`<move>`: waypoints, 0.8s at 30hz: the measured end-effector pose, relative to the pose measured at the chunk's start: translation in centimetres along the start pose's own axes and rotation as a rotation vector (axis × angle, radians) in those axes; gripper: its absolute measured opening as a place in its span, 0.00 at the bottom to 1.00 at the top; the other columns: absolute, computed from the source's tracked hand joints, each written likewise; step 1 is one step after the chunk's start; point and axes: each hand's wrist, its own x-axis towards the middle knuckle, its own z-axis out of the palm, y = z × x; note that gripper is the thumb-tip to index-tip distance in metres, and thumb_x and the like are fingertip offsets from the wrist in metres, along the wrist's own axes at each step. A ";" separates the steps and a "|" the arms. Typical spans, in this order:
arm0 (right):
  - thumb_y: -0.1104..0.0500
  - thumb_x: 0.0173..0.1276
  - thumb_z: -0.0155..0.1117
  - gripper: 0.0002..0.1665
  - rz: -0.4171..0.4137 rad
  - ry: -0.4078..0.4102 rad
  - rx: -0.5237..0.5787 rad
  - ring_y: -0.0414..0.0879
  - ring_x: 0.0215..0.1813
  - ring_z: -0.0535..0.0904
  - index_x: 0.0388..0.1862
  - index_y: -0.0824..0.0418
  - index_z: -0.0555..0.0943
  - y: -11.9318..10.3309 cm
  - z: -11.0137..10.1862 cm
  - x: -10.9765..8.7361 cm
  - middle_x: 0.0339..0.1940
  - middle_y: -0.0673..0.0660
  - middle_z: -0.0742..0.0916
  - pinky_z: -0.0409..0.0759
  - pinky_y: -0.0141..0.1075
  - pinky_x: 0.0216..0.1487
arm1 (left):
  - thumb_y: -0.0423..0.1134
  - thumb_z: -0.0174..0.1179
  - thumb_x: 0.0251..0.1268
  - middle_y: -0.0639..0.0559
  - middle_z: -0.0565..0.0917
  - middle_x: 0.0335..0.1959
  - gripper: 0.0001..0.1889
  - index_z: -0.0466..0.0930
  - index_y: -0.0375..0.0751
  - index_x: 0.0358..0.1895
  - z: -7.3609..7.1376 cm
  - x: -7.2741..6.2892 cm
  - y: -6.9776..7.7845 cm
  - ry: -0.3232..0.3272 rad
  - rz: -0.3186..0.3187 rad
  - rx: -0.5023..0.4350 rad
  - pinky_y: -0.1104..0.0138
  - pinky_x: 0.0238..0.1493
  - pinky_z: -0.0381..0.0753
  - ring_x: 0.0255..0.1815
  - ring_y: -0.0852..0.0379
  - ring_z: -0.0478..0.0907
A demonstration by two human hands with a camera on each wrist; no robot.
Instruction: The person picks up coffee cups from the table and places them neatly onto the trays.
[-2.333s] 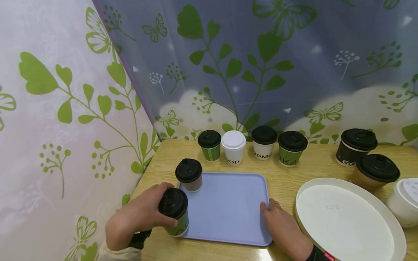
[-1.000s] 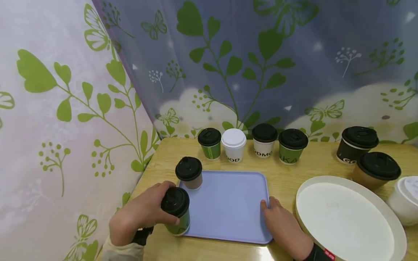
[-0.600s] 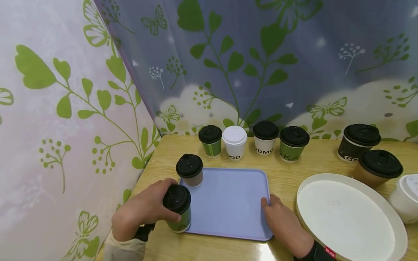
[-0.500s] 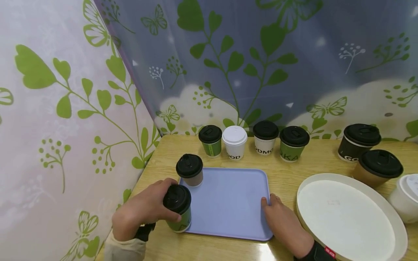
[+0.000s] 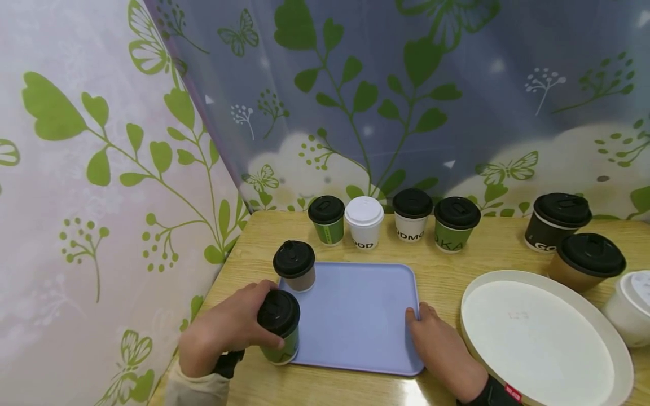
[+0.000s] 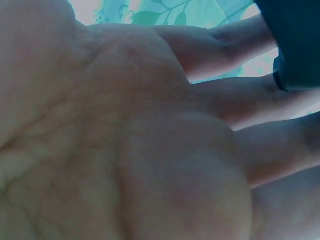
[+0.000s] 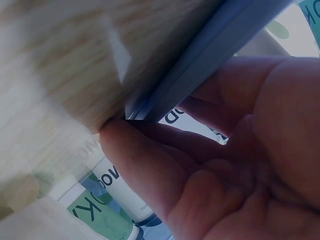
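My left hand (image 5: 228, 321) grips a green paper coffee cup (image 5: 285, 348) with a black lid, thumb at its front. The cup stands upright at the front left corner of a lavender tray (image 5: 355, 316) and hides that corner; whether its base is on the tray I cannot tell. In the left wrist view, palm and fingers fill the picture beside a dark part of the lid (image 6: 300, 45). My right hand (image 5: 442, 344) pinches the tray's right rim (image 7: 200, 65). A brown coffee cup (image 5: 301, 280) with a black lid stands at the tray's back left corner.
Behind the tray stand a green cup (image 5: 330, 232), a white-lidded cup (image 5: 363, 231), a white cup (image 5: 409, 226) and another green cup (image 5: 451, 239). A round cream tray (image 5: 538, 338) lies at right, with a black cup (image 5: 540, 239), tan cup (image 5: 569, 272) and white cup (image 5: 627, 316) beside it.
My left hand has shifted the green cup slightly to the right, along the tray's left front corner. The right hand keeps its hold on the rim, and the tray looks unmoved.
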 end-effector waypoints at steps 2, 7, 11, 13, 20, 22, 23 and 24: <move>0.74 0.61 0.66 0.15 -0.001 0.001 -0.001 0.65 0.44 0.85 0.47 0.72 0.85 0.0 0.0 0.0 0.44 0.77 0.83 0.83 0.51 0.26 | 0.45 0.85 0.41 0.50 0.79 0.51 0.44 0.73 0.44 0.65 0.1 0.1 0.0 -0.005 0.010 0.006 0.52 0.52 0.76 0.49 0.51 0.76; 0.74 0.60 0.67 0.15 -0.008 0.008 -0.001 0.65 0.43 0.85 0.47 0.72 0.85 0.0 0.1 0.1 0.43 0.76 0.83 0.83 0.50 0.26 | 0.43 0.85 0.40 0.50 0.79 0.52 0.44 0.72 0.44 0.65 0.1 0.2 0.0 -0.002 0.016 0.011 0.52 0.52 0.76 0.50 0.51 0.76; 0.75 0.60 0.67 0.15 -0.003 -0.001 0.000 0.64 0.43 0.85 0.47 0.72 0.85 0.0 0.0 0.1 0.43 0.76 0.83 0.83 0.50 0.26 | 0.38 0.84 0.39 0.49 0.78 0.50 0.42 0.72 0.43 0.63 0.2 0.1 -0.1 0.025 0.016 0.030 0.53 0.52 0.76 0.49 0.50 0.76; 0.75 0.61 0.67 0.15 0.001 -0.008 0.001 0.64 0.43 0.85 0.47 0.72 0.85 0.0 0.0 0.0 0.44 0.76 0.83 0.83 0.50 0.25 | 0.36 0.83 0.40 0.48 0.77 0.50 0.41 0.71 0.42 0.62 0.1 0.1 -0.1 0.036 0.016 0.029 0.52 0.52 0.76 0.49 0.50 0.76; 0.75 0.61 0.66 0.14 -0.010 0.021 0.002 0.65 0.41 0.85 0.46 0.73 0.85 0.1 0.2 0.0 0.43 0.77 0.84 0.83 0.51 0.26 | 0.36 0.83 0.42 0.47 0.78 0.53 0.42 0.71 0.41 0.63 -0.1 0.1 -0.1 0.023 0.014 -0.015 0.52 0.52 0.77 0.52 0.49 0.76; 0.75 0.61 0.66 0.14 -0.011 0.022 0.003 0.65 0.41 0.85 0.46 0.73 0.85 0.1 0.2 0.0 0.43 0.77 0.83 0.83 0.51 0.26 | 0.36 0.84 0.42 0.47 0.78 0.53 0.42 0.71 0.41 0.64 -0.1 0.1 -0.1 0.019 0.015 -0.022 0.51 0.53 0.77 0.52 0.49 0.76; 0.75 0.61 0.66 0.14 -0.012 0.022 0.002 0.65 0.41 0.85 0.46 0.73 0.85 0.1 0.2 0.0 0.43 0.77 0.83 0.83 0.51 0.26 | 0.36 0.84 0.42 0.47 0.78 0.53 0.42 0.71 0.41 0.64 -0.1 0.2 -0.1 0.017 0.015 -0.024 0.51 0.53 0.77 0.52 0.49 0.77; 0.75 0.61 0.66 0.14 -0.013 0.021 0.002 0.64 0.40 0.85 0.46 0.73 0.85 0.1 0.2 0.0 0.42 0.77 0.83 0.83 0.50 0.25 | 0.36 0.84 0.42 0.47 0.78 0.54 0.42 0.71 0.41 0.64 -0.1 0.2 -0.2 0.015 0.014 -0.024 0.51 0.53 0.78 0.53 0.49 0.77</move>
